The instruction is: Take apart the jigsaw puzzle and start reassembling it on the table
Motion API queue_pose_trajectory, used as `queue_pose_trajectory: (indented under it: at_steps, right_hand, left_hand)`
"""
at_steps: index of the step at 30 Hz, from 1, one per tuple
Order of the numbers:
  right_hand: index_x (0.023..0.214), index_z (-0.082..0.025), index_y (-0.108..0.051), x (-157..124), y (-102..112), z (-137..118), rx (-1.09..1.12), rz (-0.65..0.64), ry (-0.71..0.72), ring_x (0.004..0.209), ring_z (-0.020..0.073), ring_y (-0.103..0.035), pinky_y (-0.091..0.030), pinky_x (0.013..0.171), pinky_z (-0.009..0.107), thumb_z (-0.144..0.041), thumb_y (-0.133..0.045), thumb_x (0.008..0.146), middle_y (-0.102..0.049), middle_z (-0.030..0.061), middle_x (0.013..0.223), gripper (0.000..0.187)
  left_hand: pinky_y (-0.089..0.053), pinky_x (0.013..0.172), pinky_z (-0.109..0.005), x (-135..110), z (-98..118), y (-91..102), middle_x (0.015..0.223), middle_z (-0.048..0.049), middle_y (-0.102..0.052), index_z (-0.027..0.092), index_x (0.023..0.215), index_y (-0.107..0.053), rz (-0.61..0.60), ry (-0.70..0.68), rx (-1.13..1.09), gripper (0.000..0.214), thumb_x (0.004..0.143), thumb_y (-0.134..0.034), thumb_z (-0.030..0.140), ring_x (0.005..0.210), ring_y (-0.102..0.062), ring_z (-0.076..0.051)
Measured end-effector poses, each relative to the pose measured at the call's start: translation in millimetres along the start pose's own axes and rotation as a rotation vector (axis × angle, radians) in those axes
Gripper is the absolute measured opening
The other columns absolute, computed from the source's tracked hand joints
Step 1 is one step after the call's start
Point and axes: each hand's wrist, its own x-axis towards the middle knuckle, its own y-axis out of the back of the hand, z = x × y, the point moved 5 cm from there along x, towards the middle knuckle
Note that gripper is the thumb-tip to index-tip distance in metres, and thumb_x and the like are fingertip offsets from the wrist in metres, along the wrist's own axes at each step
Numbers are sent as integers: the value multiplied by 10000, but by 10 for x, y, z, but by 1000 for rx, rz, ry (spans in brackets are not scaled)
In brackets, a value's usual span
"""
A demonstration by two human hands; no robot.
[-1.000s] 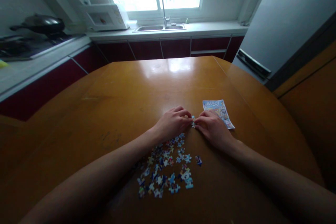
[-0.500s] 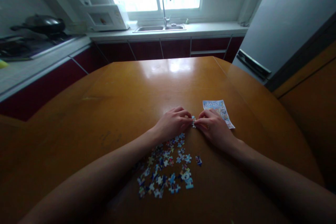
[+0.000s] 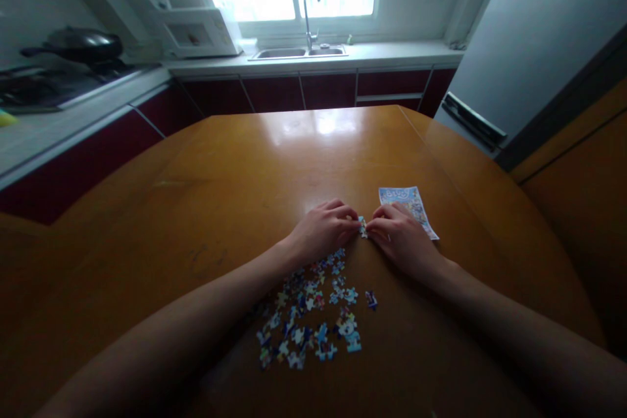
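Between my fingertips, near the middle of the table, are small light-blue joined jigsaw puzzle pieces. My left hand pinches their left side with closed fingers. From the right, my right hand has its thumb and fingers pressed together at their edge; a sliver of something pale shows by these fingers. Many loose puzzle pieces lie in a heap below my left hand, partly behind the forearm. A single dark piece rests apart to the right of the heap. The printed picture sheet is partly covered by my right hand.
The wooden table spreads around my arms. Beyond its far edge runs a counter with a sink, a tap and a white microwave. A covered wok stands on the stove at left, and a fridge at right.
My right hand has shifted very slightly right, away from the joined pieces, showing a little more of them. My left hand stays in place.
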Motion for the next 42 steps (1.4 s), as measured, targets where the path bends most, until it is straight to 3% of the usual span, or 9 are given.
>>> queue_pose_trajectory:
  at_steps: [5,18,24,34,39,42]
  right_hand:
    - [1029,-271,-756,2,-24,11,-7,-19,17,987,249,-538,-490,854,413,-211,-569,936,-661,81,1001,217]
    - [983,-236,-757,4,-37,34,85,-16,1,980,241,-535,-495,866,406,-193,-575,918,-657,86,994,198]
    - [982,-232,-765,25,41,43,95,76,-33,967,242,-545,-490,868,417,-133,-549,904,-664,87,973,250]
    - [927,-244,-760,24,-29,60,103,-1,-35,982,247,-538,-486,877,422,-161,-542,918,-671,82,975,233]
    - [952,-213,-730,28,101,178,72,113,-101,1002,246,-561,-466,924,428,-118,-500,897,-669,90,1008,255]
    - [1030,-201,-712,-3,144,306,-29,87,-150,1010,263,-572,-468,915,440,-167,-506,906,-670,106,1043,243]
  left_hand:
    - [-522,841,-329,16,24,17,1044,-17,-717,287,1121,-722,-1,-11,16,237,995,-524,254,916,-596,-170]
    - [-515,868,-350,16,40,25,1057,-16,-718,271,1088,-727,-12,4,16,223,995,-525,284,957,-595,-183]
    - [-509,864,-344,10,35,27,1067,-18,-712,261,1069,-717,-10,8,7,193,973,-551,240,958,-596,-179]
    - [-522,860,-344,29,68,66,1032,-32,-707,224,1058,-691,-24,12,-10,182,955,-542,210,951,-595,-179]
    - [-521,900,-349,11,42,26,1122,-34,-682,246,1106,-678,-20,17,-21,243,921,-546,159,1021,-584,-186]
    - [-521,911,-343,22,34,17,1105,-43,-689,220,1120,-654,-23,23,-56,248,930,-517,140,1033,-584,-187]
